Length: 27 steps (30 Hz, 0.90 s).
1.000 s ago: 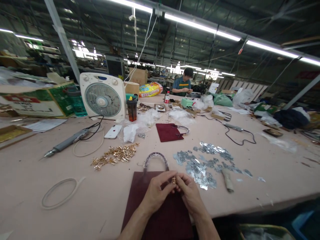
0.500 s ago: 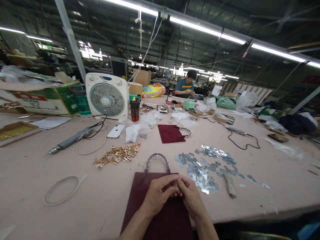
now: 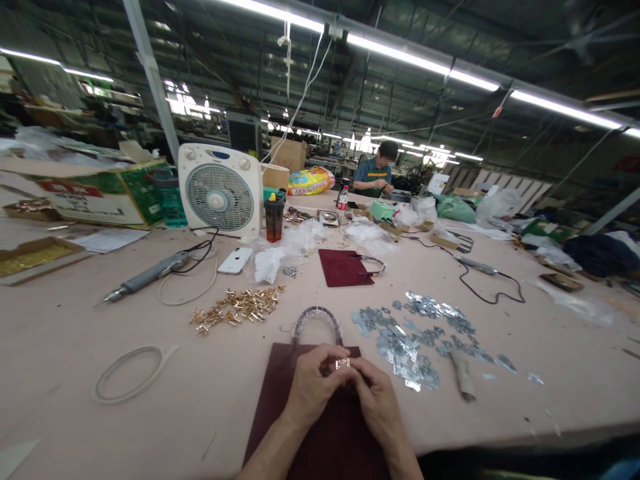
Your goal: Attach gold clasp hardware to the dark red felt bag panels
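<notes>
A small shiny gold metal bag fitting (image 3: 343, 363) is pinched between the thumb and fingers of my left hand (image 3: 313, 383). My right hand (image 3: 374, 393) is closed too, its fingertips meeting the fitting's right end. Both hands are over a dark red handbag (image 3: 280, 380), which lies flat with its wrapped handle (image 3: 316, 312) pointing away from me. To the left of the handle lies a heap of gold fittings with prongs (image 3: 245, 305). On the right, flat silver metal plates (image 3: 400, 343) are scattered in a loose pile.
A grey electric screwdriver (image 3: 150, 275) with a cord lies left, near a white phone (image 3: 235, 261) and a box fan (image 3: 220, 193). Farther back are a smaller red bag (image 3: 340, 268) and another screwdriver (image 3: 475, 265). A white ring (image 3: 131, 373) lies front left. A co-worker (image 3: 373, 177) sits across the table.
The gold fitting has turned and now shows a bright flat face between my fingers. My hands have shifted slightly left on the bag. The whole view has moved a little.
</notes>
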Available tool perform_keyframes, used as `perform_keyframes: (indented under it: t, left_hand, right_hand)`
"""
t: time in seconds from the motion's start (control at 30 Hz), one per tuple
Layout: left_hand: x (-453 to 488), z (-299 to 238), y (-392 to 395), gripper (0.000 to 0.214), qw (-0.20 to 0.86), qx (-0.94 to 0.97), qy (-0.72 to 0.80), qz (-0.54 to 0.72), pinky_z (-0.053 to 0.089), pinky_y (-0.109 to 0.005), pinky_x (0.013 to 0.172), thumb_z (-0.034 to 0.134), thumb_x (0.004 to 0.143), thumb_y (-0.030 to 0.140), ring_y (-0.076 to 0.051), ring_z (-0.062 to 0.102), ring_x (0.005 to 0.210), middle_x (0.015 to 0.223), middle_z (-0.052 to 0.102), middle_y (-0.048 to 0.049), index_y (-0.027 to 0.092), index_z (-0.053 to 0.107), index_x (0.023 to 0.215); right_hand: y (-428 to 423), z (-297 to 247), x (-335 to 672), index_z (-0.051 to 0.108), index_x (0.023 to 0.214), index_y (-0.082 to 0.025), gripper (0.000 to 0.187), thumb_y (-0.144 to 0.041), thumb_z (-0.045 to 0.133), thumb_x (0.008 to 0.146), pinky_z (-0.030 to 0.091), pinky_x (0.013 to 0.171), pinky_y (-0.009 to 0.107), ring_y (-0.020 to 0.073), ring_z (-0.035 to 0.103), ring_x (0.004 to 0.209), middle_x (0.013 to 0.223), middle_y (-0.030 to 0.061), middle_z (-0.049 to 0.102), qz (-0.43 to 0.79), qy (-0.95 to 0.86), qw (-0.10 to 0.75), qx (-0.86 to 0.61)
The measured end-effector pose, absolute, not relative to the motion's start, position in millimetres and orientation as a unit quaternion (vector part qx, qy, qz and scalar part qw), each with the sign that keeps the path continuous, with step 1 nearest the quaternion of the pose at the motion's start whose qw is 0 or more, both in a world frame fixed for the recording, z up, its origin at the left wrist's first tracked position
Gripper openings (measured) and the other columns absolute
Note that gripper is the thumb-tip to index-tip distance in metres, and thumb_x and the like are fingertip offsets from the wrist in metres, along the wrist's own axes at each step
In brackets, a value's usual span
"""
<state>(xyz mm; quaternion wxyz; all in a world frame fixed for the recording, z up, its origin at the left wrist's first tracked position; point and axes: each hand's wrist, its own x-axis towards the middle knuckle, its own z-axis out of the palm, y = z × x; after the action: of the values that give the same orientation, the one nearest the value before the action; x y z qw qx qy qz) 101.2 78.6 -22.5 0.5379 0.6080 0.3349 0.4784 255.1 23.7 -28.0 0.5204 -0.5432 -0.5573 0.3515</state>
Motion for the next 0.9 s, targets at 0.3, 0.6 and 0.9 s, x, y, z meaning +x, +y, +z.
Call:
perform_keyframes:
  t: [0.3,0.6,0.9]
  left_hand:
    - [102.1,-17.9,77.3,0.033,0.577,0.644,0.263,0.428,0.063,-0.027,0.076,0.064,0.097,0.033,-0.017,0.075,0.081,0.101,0.079,-0.0066,0.02,0.071,0.126]
    - [102.7,-29.1,83.7,0.031,0.436,0.696,0.331,0.465,0.064,-0.029,0.084,0.057,0.101,0.031,-0.017,0.076,0.089,0.112,0.079,-0.007,0.023,0.071,0.127]
    - [103.9,-27.1,79.8,0.035,0.49,0.684,0.297,0.451,0.065,-0.027,0.08,0.056,0.102,0.033,-0.016,0.077,0.087,0.121,0.078,-0.0069,0.023,0.065,0.134]
  right_hand:
    - [23.4,-27.7,255.9,0.077,0.103,-0.022,0.03,-0.045,0.058,0.102,0.053,0.078,0.028,0.0209,0.066,0.084,0.09,0.0041,0.073,0.314,-0.547,0.535,-0.563]
    - [27.3,-34.7,256.1,0.072,0.115,-0.024,0.026,-0.041,0.07,0.095,0.059,0.086,0.032,0.0229,0.071,0.098,0.11,0.0075,0.073,0.281,-0.494,0.601,-0.562]
    - [28.8,-33.8,258.5,0.074,0.097,-0.024,0.011,-0.034,0.069,0.095,0.056,0.085,0.03,0.021,0.069,0.093,0.1,0.0046,0.072,0.263,-0.529,0.595,-0.545]
